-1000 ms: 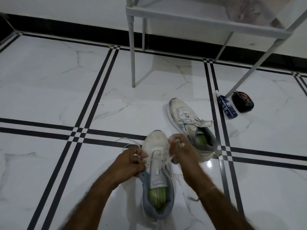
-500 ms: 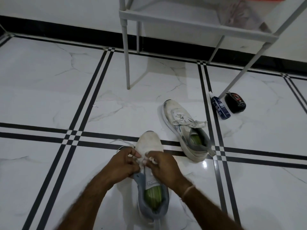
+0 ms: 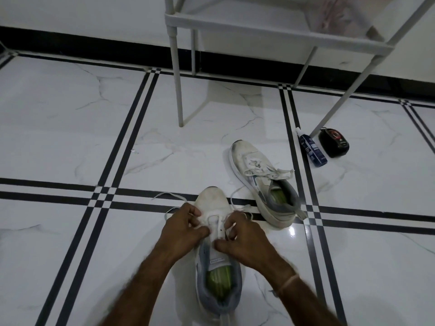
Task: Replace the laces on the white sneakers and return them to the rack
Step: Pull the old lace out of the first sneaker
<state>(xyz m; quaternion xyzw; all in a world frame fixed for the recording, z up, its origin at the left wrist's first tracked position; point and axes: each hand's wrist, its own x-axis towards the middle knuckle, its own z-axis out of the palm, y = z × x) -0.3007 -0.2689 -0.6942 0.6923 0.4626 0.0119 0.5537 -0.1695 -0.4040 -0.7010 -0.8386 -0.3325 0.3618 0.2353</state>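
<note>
White scuffed sneaker [image 3: 215, 198]; left hand [image 3: 186, 228] and right hand [image 3: 242, 241] each pinch flat lace [image 3: 168, 194].

Two white sneakers [image 3: 215, 201] [image 3: 244, 158], two hands [image 3: 183, 228] [image 3: 242, 241], one rack [image 3: 259, 27], one blue bottle [image 3: 313, 149], one black object [image 3: 334, 143], perhaps a case

The tiled floor [image 3: 70, 142] bears the near sneaker [image 3: 215, 201], far sneaker [image 3: 249, 165], blue bottle [image 3: 313, 150], black case [image 3: 334, 143] and rack [image 3: 176, 78].
</note>
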